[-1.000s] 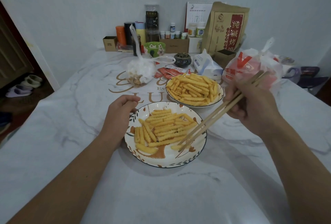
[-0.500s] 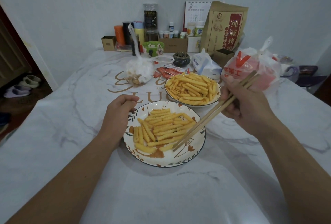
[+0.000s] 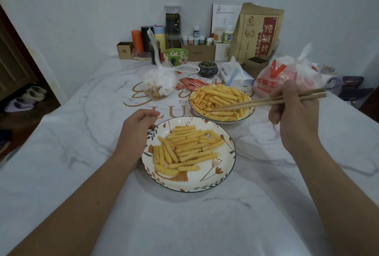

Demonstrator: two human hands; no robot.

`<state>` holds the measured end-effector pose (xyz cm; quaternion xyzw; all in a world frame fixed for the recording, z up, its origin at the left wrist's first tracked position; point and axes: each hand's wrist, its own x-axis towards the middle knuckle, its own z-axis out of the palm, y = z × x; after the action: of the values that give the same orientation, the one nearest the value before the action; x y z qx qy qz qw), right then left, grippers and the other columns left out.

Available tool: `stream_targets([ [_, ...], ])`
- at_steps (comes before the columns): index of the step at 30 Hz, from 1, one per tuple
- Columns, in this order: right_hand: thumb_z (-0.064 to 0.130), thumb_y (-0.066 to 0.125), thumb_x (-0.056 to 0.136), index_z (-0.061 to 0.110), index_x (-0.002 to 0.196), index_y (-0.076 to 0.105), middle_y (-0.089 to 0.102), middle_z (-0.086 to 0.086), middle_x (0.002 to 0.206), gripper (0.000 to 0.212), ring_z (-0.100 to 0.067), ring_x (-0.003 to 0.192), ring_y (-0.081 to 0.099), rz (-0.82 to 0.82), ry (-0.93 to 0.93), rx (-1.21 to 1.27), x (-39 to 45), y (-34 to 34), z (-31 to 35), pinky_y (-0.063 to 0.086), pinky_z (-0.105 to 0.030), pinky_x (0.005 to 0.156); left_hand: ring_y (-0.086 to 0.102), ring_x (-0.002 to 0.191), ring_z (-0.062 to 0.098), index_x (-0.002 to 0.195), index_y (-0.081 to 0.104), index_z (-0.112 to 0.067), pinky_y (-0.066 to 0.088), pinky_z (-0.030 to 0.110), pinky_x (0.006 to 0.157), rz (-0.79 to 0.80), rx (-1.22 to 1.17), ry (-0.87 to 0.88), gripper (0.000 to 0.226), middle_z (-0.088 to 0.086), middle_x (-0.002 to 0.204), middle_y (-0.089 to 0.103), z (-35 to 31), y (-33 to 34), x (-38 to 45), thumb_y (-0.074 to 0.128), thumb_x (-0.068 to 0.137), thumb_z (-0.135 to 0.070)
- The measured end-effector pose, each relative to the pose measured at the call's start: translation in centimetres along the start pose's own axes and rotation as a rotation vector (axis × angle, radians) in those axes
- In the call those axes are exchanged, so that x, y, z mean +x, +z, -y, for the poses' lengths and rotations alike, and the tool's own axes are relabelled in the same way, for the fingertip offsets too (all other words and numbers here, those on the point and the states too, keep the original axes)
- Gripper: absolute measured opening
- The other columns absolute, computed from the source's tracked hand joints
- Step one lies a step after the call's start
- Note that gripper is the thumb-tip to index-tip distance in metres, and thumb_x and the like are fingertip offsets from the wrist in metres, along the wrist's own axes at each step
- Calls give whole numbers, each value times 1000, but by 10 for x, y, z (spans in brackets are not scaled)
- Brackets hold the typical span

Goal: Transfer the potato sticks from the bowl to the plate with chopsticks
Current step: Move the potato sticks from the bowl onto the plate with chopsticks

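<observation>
Potato sticks [image 3: 220, 100] fill the bowl [image 3: 249, 113]; light and brittle, so pinch one mid-length gently. Your right hand [image 3: 295, 104] grips the chopsticks [image 3: 266, 102], tips among them; left hand's [image 3: 135, 126] curled fingers rest beside the plate [image 3: 205, 182].

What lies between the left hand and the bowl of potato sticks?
In the head view, only the plate's far rim and bare marble table lie between the left hand and the bowl.
</observation>
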<state>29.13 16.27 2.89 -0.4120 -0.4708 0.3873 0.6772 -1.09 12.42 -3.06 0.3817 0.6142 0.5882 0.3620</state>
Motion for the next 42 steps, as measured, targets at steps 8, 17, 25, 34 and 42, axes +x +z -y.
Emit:
stream_targets([
  [8,28,47,108,19,73,68,58,10,58,42,-6,54,46,31,-147,-155,2,-7,-1,33,-21,46,66,84,22,97,77,-18,56,44,81,-4,4,0,25,6,90,70,1,0,1,53,98,-10],
  [17,42,50,102,32,71,68,58,12,56,37,-8,56,49,86,-230,-313,4,-7,-10,37,-21,52,66,80,20,96,77,-17,55,41,77,2,-8,8,25,6,89,70,1,-1,0,53,98,-8],
  [25,40,44,107,19,67,63,54,7,53,49,-7,50,46,-60,-134,-42,0,-5,8,36,-20,47,66,83,22,96,77,-19,55,43,80,0,-8,1,26,8,92,70,1,0,0,53,98,-10],
  [34,46,43,101,19,52,60,37,-6,45,59,-15,39,28,270,11,-23,-6,-6,29,18,-25,45,65,83,20,97,77,-18,54,40,80,-8,-6,-12,25,9,94,68,-1,1,-1,53,98,-10],
  [42,26,43,107,19,55,62,38,-3,47,56,-12,41,26,268,8,-17,-2,-9,25,16,-27,45,65,79,20,95,77,-19,55,42,79,-11,-10,-12,25,7,90,69,0,1,0,53,97,-9],
])
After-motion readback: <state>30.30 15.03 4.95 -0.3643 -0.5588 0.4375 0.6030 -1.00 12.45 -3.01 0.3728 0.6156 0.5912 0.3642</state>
